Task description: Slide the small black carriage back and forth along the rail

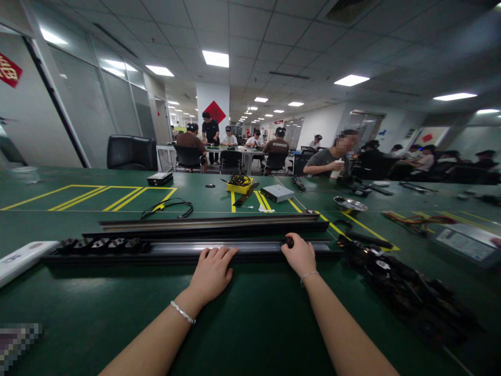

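Observation:
A long black rail with a shiny inner channel [258, 247] lies across the table in front of me. My left hand [213, 269] rests on its near edge and channel, fingers stretched out flat. Toward the rail's right end, my right hand [301, 254] pinches a small black part [288, 242], which is mostly covered by the fingers. Several round black parts [100, 244] sit in a row in the channel at the left end. Just behind, a second black rail [211, 224] lies nearly parallel.
A heap of black parts [399, 287] lies at the right, beside a silver metal box [465, 243]. A white device [23, 259] is at the left. Farther back are a cable [168, 208], a yellow box [239, 184], a grey box [277, 193] and a metal dish [350, 203]. A person [332, 159] sits across the table.

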Motion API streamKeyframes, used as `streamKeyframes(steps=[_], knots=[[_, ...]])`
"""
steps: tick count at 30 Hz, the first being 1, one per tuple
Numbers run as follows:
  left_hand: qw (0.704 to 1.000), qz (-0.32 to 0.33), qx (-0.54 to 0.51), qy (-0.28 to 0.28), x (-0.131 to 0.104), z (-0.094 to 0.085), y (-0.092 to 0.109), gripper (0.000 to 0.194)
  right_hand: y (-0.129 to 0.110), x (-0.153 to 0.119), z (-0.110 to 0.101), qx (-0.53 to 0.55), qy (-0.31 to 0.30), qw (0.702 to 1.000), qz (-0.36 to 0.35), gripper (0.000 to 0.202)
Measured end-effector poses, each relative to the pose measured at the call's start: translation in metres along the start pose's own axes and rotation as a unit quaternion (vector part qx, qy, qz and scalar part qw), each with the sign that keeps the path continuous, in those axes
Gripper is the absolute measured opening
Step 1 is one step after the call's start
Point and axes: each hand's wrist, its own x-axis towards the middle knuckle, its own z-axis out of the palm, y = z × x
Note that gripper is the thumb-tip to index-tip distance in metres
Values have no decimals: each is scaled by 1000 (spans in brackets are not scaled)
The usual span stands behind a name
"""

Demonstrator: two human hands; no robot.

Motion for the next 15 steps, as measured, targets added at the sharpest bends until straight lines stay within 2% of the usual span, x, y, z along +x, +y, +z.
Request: streamKeyframes(steps=[15], knots=[[1000, 1, -1, 2, 0, 3, -2, 52, 0, 0, -4, 5, -7, 1000, -3, 32]])
